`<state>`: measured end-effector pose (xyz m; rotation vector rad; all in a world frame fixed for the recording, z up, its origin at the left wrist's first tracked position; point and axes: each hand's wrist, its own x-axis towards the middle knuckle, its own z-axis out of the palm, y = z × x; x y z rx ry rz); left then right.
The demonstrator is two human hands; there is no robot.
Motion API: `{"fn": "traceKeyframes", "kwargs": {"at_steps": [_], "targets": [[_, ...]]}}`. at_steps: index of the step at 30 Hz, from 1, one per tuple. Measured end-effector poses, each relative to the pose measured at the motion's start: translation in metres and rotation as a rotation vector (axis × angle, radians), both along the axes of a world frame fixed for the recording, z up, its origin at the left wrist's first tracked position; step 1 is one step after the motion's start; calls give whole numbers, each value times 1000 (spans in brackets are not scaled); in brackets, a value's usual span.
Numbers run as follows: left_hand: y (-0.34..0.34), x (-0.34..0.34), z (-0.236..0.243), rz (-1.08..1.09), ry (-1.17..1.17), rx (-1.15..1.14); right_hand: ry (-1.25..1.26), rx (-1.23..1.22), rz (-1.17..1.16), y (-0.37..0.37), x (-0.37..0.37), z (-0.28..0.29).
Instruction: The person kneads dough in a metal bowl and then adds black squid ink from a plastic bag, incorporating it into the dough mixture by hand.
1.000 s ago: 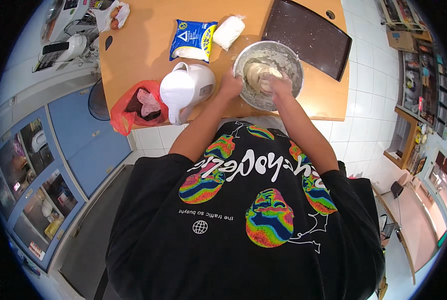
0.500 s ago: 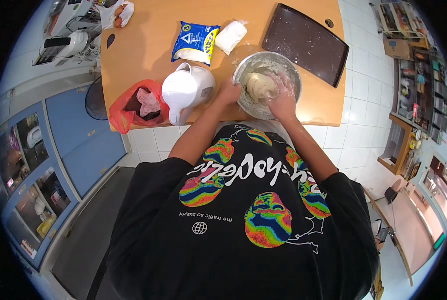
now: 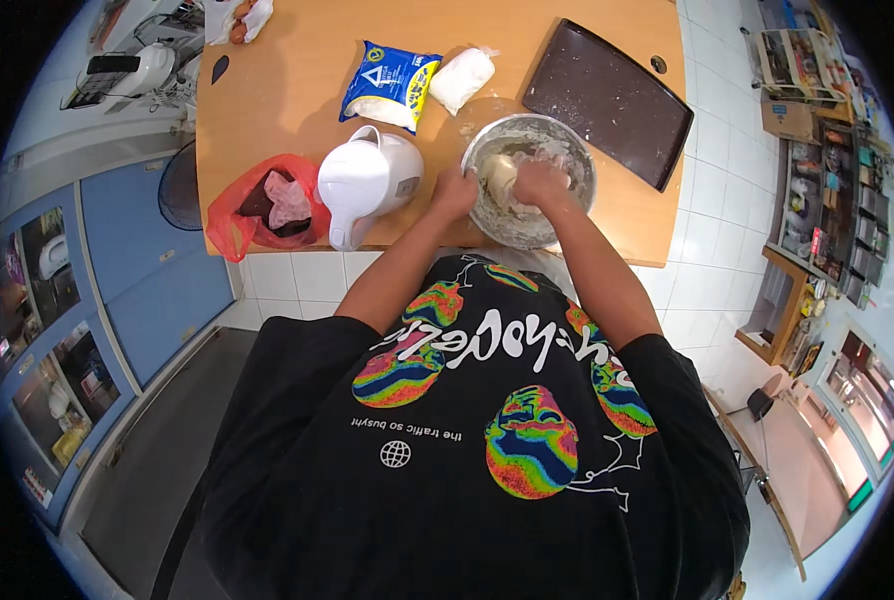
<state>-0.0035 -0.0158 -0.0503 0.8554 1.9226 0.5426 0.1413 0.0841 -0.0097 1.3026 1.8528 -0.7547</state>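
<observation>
The person leans over a wooden countertop [image 3: 297, 90] with both hands at a metal mixing bowl [image 3: 567, 150] that sits near the counter's front edge, right of centre. Inside the bowl lies a pale lump of dough [image 3: 502, 180], with floury scraps stuck to the bowl's wall. The left hand [image 3: 457, 190] rests at the bowl's left rim, fingers curled against the side of the dough; whether it grips the rim or the dough I cannot tell. The right hand [image 3: 539, 182] is down inside the bowl, pressed onto the dough with its fingers bent over it, grasping the lump from the right.

Just left of the bowl stands a white plastic jug [image 3: 367, 185] with a lid and handle, close to the left forearm. Further left, a red plastic bag [image 3: 232, 215] lies open at the counter's edge with dark and pink things inside. Behind the bowl lie a blue and yellow flour packet [image 3: 389, 85] and, just beside it, a small clear bag of white powder [image 3: 461, 78]. A dark baking tray [image 3: 607, 100], dusted with flour, sits at an angle to the right of these 2 bags, near the bowl but apart from it.
</observation>
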Motion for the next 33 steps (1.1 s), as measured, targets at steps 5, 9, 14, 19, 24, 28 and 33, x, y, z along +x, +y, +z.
{"fn": "traceKeyframes", "kwargs": {"at_steps": [5, 9, 14, 19, 24, 28, 33], "targets": [[-4, 6, -8, 96, 31, 104, 200, 396, 324, -37, 31, -17], [-8, -2, -17, -32, 27, 3, 288, 428, 466, -54, 47, 2], [-7, 2, 4, -63, 36, -42, 489, 410, -19, -38, 43, 39], [-8, 5, 2, -45, -4, 26, 289, 192, -155, -22, 45, 12], [-9, 7, -16, -50, 59, 55, 185, -192, -658, -24, 41, 12], [-11, 14, -17, -27, -8, 44, 580, -314, -1299, -54, 46, -31], [-12, 4, 14, -22, -86, -36, 958, -623, -1686, -62, 50, -19]]}}
